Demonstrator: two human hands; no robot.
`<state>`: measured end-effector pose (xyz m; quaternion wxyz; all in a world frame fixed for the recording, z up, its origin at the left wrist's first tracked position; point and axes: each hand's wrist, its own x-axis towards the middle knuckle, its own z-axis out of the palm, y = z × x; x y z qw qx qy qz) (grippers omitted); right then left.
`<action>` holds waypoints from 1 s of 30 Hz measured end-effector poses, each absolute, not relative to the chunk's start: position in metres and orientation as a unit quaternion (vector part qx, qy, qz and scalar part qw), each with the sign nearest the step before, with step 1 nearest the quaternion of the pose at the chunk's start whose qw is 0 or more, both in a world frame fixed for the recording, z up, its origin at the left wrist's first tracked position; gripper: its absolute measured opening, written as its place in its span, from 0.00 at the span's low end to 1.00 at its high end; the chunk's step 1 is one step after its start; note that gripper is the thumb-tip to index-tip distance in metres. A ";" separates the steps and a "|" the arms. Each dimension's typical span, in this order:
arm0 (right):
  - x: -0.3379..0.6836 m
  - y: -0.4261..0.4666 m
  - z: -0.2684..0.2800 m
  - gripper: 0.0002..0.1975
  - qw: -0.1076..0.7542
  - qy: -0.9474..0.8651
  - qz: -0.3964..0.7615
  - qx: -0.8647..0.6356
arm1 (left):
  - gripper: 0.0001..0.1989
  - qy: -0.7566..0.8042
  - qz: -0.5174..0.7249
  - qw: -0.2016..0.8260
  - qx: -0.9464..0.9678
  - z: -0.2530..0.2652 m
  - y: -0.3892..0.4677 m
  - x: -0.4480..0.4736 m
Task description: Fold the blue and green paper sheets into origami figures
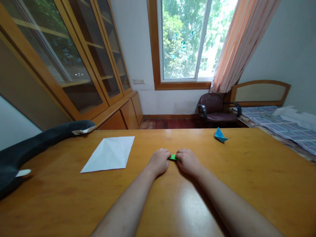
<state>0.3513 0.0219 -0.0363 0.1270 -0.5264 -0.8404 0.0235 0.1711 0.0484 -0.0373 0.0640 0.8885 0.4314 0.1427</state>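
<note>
A small piece of folded green paper (173, 157) lies between my two hands, low over the middle of the table (158, 197). My left hand (160, 161) is closed on its left end, and my right hand (188, 161) is closed on its right end. Only a short green strip shows; the fingers cover the rest, so its full shape is hidden. To the left rests a creased white paper sheet (110, 154), spread flat. A blue folded paper boat (220, 135) stands near the table's far edge, off to the right.
A dark stuffed toy (37, 144) with white patches lies along the table's left side. Beyond the table are a glass-fronted wooden cabinet (116, 108), a maroon armchair (214, 107) and a bed (283, 121) on the right. A window (185, 42) with a pink curtain (243, 42) is behind.
</note>
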 end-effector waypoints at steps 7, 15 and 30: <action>0.352 0.020 -0.031 0.10 0.121 -0.833 0.045 -0.539 | 0.08 0.411 0.177 0.093 0.889 -0.041 0.052 0.167; 0.368 0.025 -0.032 0.09 0.139 -0.817 0.084 -0.554 | 0.09 0.414 0.207 0.161 0.872 -0.045 0.066 0.153; 0.382 0.033 -0.038 0.14 0.190 -0.750 0.181 -0.607 | 0.16 0.431 0.171 0.136 0.876 -0.044 0.068 0.153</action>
